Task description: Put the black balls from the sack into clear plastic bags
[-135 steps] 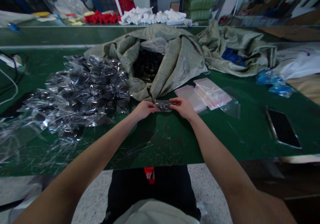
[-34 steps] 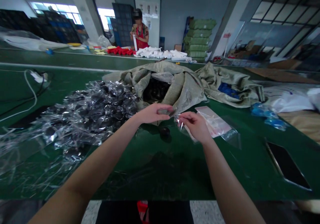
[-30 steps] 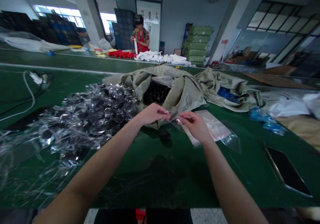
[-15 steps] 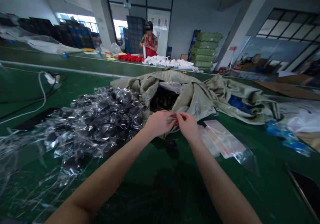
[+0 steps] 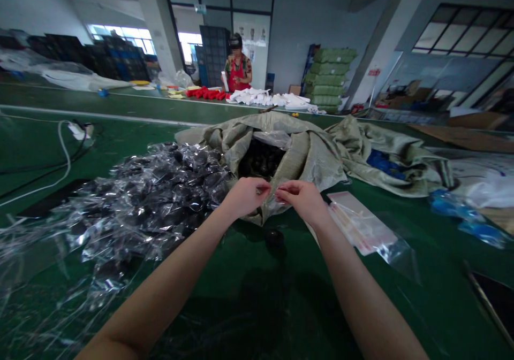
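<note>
My left hand (image 5: 248,195) is closed in front of the open woven sack (image 5: 317,159), its fingers curled round something I cannot make out. Close to its right, my right hand (image 5: 300,198) pinches something too small or clear to name. Dark round items (image 5: 263,159) show inside the sack. One dark round item (image 5: 274,238) lies on the green table (image 5: 241,285) just below my hands. A large heap of dark items in clear wrapping (image 5: 160,189) spreads to the left. Flat clear bags (image 5: 357,223) lie beside my right forearm.
A phone (image 5: 492,301) lies at the right edge, with blue wrapped items (image 5: 468,215) behind it. Another sack (image 5: 401,167) is at the back right. At the left are a white cable (image 5: 64,151) and a dark flat object (image 5: 52,198). Across the table stands a person (image 5: 239,71).
My hands have moved slightly apart, and a small gap now shows between their fingertips. The person across the table has shifted the white item held there.
</note>
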The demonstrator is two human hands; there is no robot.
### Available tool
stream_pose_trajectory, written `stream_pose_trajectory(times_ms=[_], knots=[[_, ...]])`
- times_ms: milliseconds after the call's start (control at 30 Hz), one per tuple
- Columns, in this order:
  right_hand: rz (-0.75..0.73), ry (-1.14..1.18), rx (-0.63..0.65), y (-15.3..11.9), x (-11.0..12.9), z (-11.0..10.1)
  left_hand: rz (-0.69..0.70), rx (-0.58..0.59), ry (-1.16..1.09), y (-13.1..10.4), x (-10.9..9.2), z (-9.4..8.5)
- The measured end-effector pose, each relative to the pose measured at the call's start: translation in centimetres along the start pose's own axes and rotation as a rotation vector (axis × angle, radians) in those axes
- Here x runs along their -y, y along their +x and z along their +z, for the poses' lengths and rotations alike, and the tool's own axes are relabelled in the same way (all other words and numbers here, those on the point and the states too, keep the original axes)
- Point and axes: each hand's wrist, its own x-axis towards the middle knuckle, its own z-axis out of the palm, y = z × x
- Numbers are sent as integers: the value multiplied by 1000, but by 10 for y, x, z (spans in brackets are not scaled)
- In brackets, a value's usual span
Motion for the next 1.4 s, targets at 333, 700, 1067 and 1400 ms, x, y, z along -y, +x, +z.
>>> stream_pose_trajectory(times_ms=[333, 700, 1067, 1400], knots=[[-3, -847, -323, -22, 27, 13, -186, -148, 454, -14, -37, 0], [-96, -399, -280, -17, 18, 21, -232, -188, 381, -19, -45, 2], [-82, -623, -321, -23, 25, 24, -414, -162, 427, -13, -48, -10], [-177, -690, -345, -40, 50, 22, -347, -182, 387, -26, -60, -23]])
